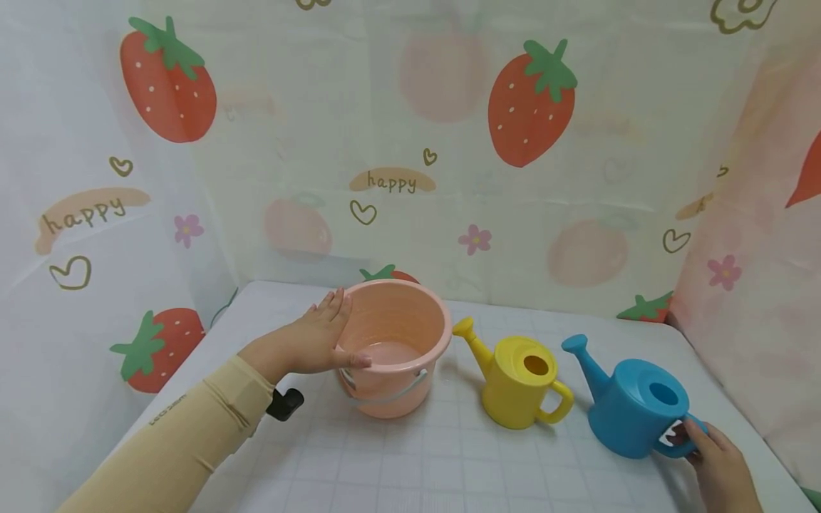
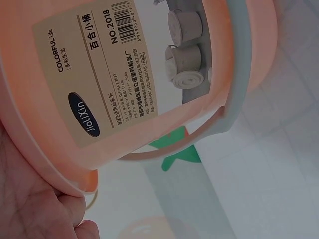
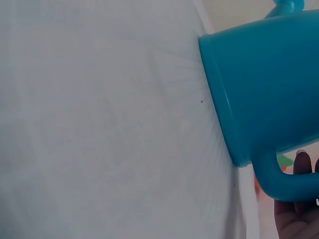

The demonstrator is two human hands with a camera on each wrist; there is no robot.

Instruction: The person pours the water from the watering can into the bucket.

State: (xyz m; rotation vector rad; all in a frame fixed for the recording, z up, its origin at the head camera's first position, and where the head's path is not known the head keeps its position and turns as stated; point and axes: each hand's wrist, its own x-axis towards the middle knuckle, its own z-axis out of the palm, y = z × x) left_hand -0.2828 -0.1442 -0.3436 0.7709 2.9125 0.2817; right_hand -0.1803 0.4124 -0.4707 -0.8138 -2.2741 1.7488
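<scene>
Rests the left hand (image 1: 314, 338) on the left rim of the bucket (image 1: 385, 383), fingers mostly straight and close together, thumb spread away along the near rim. Has the bucket upright on the table (image 1: 449, 470), left of both cans, its grey bail (image 2: 241, 59) slung across the near side; from the left wrist, shows a printed label (image 2: 124, 64) on its wall. With the right hand (image 1: 725, 467), grips the blue can (image 1: 628, 420) by its handle (image 3: 269, 179), at the table's right; cannot tell whether its base sits fully on the surface. Shows the yellow can (image 1: 513, 399) upright between bucket and blue can, apart from both hands, spout toward the bucket. Wears a beige sleeve (image 1: 192, 427) on the left arm. Behind the table, shows a backdrop (image 1: 308, 128) printed with strawberries, hearts, flowers and "happy".
</scene>
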